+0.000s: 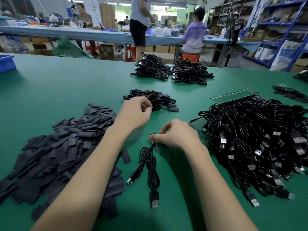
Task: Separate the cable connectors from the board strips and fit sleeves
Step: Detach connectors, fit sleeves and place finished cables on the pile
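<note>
My right hand (176, 134) pinches the small board end (154, 138) of two black USB cables (150, 165) that trail toward me on the green table (66, 84). My left hand (135, 112) hovers with curled fingers at the edge of a small pile of sleeved cables (160, 100); whether it holds anything is hidden. A large heap of flat black sleeves (55, 147) lies to the left. On the right sits a big tangle of black USB cables (260, 144) still joined to a green board strip (233, 97).
Two more bundles of finished cables (171, 70) lie at the table's far side. A blue bin (6, 63) stands at the far left edge. More black pieces (290, 94) lie at the right. People work at a bench behind.
</note>
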`<action>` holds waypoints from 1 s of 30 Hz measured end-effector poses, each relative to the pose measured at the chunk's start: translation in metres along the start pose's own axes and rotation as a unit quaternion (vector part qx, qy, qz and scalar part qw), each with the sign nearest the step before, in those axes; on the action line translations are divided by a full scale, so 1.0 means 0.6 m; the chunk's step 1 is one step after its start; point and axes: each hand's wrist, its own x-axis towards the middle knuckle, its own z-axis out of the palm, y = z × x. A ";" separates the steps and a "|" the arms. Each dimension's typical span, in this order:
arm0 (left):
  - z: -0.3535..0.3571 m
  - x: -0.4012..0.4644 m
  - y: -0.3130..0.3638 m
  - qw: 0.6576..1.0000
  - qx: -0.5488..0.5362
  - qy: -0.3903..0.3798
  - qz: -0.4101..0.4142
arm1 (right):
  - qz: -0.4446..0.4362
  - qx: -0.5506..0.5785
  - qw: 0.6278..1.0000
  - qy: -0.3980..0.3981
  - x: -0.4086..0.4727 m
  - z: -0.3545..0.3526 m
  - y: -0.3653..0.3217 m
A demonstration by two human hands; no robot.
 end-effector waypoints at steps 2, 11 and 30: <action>0.002 -0.016 -0.002 0.995 0.059 -0.074 -0.041 | 0.014 -0.015 1.000 -0.005 -0.001 0.004 -0.014; -0.004 -0.028 0.005 0.939 -0.224 -0.172 -0.195 | 0.022 0.287 0.957 -0.044 -0.002 0.003 -0.002; -0.008 -0.034 0.002 0.842 -0.470 -0.203 -0.172 | -0.010 0.480 0.877 0.001 -0.003 -0.025 0.016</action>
